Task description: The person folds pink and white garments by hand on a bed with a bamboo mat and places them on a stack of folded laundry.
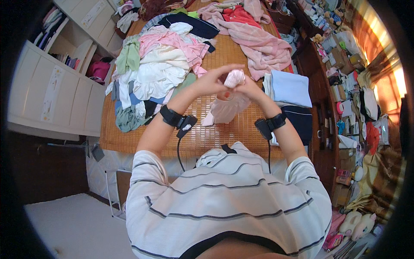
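A small pale pink garment (pixel 228 110) hangs from both my hands above the middle of the bamboo mat. Its kind I cannot make out. My left hand (pixel 214 81) grips it from the left, with the fingers curled round the cloth. From the other side my right hand (pixel 250 88) has its fingers closed on it too. Between the hands a bunched pink-and-white piece of cloth (pixel 235 78) sticks up; whether it belongs to the same garment is unclear. Each of my wrists wears a black strap with a small device and a cable.
A heap of loose clothes (pixel 161 64) covers the mat's (pixel 222 49) left side. Pink blankets (pixel 263 45) lie at the far right. Folded blue cloth (pixel 291 88) sits above folded dark cloth (pixel 297 123) by the right edge. White cabinets (pixel 47 86) stand left; cluttered shelves line the right.
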### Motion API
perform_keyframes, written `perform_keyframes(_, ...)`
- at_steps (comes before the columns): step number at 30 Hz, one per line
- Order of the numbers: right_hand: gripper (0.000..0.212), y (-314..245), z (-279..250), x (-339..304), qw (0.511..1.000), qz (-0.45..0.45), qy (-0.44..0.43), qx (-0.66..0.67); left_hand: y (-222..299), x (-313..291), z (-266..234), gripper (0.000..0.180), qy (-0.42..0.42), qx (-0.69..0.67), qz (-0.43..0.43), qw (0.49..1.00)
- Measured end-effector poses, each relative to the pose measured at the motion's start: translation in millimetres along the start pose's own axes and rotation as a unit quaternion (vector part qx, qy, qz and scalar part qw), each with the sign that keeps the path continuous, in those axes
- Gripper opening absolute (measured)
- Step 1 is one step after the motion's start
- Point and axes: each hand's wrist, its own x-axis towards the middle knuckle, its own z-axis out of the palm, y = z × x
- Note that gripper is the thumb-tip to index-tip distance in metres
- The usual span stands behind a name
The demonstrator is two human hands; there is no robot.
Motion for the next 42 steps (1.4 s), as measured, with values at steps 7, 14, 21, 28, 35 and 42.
perform_keyframes(7,0.049,-43.0,1.0,-33.1,0.992,0.013,-0.020,-0.121,40.5,18.1,15.9,0.051,-0.060,0.176,0.043,0.982)
perform_keyframes(14,0.076,-40.2,-0.8,-52.8,0.989,-0.069,0.091,-0.096,33.8,39.9,38.7,0.030,0.044,0.177,0.028,0.983)
perform_keyframes(21,0.085,-26.1,-12.4,-77.9,0.857,-0.242,0.271,-0.365,58.0,49.3,59.5,0.040,0.179,0.059,0.083,0.979)
perform_keyframes(28,0.058,-40.2,-30.1,-114.0,0.831,-0.195,0.309,-0.418,80.5,35.5,46.7,0.032,0.223,0.068,0.115,0.966)
perform_keyframes(35,0.029,-65.4,-74.3,-123.2,0.872,-0.138,0.219,-0.415,86.7,11.3,11.3,0.022,0.279,0.201,0.003,0.939)
perform_keyframes(42,0.028,-108.2,-92.9,-125.2,0.910,-0.124,0.117,-0.377,87.0,-4.5,14.0,0.026,0.318,0.235,-0.008,0.918)
